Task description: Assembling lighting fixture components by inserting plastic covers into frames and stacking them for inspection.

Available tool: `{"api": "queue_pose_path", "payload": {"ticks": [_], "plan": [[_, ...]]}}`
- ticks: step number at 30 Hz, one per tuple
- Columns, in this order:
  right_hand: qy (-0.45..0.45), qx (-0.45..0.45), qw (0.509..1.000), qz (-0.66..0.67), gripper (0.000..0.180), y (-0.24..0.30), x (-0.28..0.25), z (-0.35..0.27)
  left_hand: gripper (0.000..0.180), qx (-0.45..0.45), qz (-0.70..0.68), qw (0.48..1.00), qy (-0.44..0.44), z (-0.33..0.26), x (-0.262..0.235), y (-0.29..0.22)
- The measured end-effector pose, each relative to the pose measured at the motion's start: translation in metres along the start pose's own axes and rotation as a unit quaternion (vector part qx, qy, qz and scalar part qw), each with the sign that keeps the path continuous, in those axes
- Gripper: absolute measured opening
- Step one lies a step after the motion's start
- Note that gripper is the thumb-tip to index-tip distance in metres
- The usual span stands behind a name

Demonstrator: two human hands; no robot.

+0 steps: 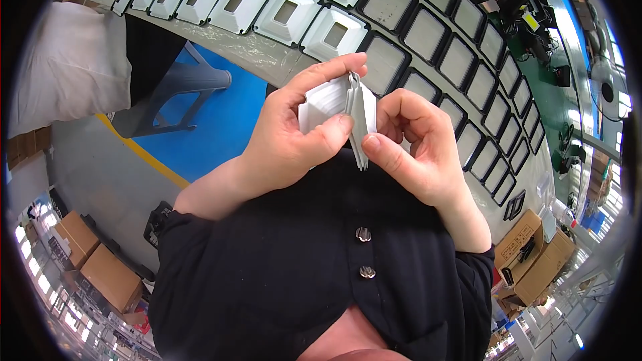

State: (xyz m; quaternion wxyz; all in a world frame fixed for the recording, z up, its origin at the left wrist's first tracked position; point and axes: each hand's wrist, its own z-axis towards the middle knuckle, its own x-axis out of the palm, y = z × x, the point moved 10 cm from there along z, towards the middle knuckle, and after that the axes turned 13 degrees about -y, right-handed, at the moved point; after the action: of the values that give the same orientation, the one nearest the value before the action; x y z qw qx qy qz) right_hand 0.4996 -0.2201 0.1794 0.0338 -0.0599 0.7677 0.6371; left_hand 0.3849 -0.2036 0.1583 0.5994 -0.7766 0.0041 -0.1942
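Note:
A nested stack of white tapered reflector-like trays (322,103) is held up in front of my chest, its thin edges turned upward. My left hand (284,130) is closed around it, with fingers over the far side and the thumb pressed on the near face. My right hand (424,150) has its fingers curled and its thumb at the stack's right edge, pinching there; its fingertips are partly hidden. On the table beyond, white tapered pieces (287,13) with rectangular openings sit in black rectangular frames (424,36).
More black frames stand in rows across the table (267,60) to the right. Black devices and cables (528,20) lie at the far right. A grey plastic stool (180,87) and a person in a white top (73,60) are at left. Cardboard boxes (107,274) stand lower left.

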Motion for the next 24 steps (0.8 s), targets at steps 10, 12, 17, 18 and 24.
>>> {"api": "queue_pose_path", "payload": {"ticks": [10, 12, 17, 18, 24], "plan": [[-0.019, 0.098, 0.993, 0.065, 0.031, -0.010, -0.005, 0.000, 0.055, 0.022, 0.019, 1.000, -0.006, 0.006, -0.005, 0.009], [-0.034, 0.102, 0.991, 0.079, 0.027, -0.013, -0.007, 0.002, 0.054, 0.040, 0.032, 0.998, -0.022, 0.008, -0.008, 0.007], [-0.038, 0.043, 0.996, -0.061, 0.024, -0.008, -0.012, 0.009, 0.053, 0.062, 0.063, 0.995, -0.049, 0.015, -0.014, -0.001], [-0.053, 0.035, 0.996, -0.066, 0.022, -0.007, -0.014, 0.010, 0.053, 0.060, 0.060, 0.995, -0.053, 0.016, -0.016, -0.003], [0.013, 0.113, 0.993, 0.037, 0.029, -0.004, -0.018, 0.018, 0.052, -0.020, -0.110, 0.993, -0.026, 0.020, -0.018, 0.000]]}}
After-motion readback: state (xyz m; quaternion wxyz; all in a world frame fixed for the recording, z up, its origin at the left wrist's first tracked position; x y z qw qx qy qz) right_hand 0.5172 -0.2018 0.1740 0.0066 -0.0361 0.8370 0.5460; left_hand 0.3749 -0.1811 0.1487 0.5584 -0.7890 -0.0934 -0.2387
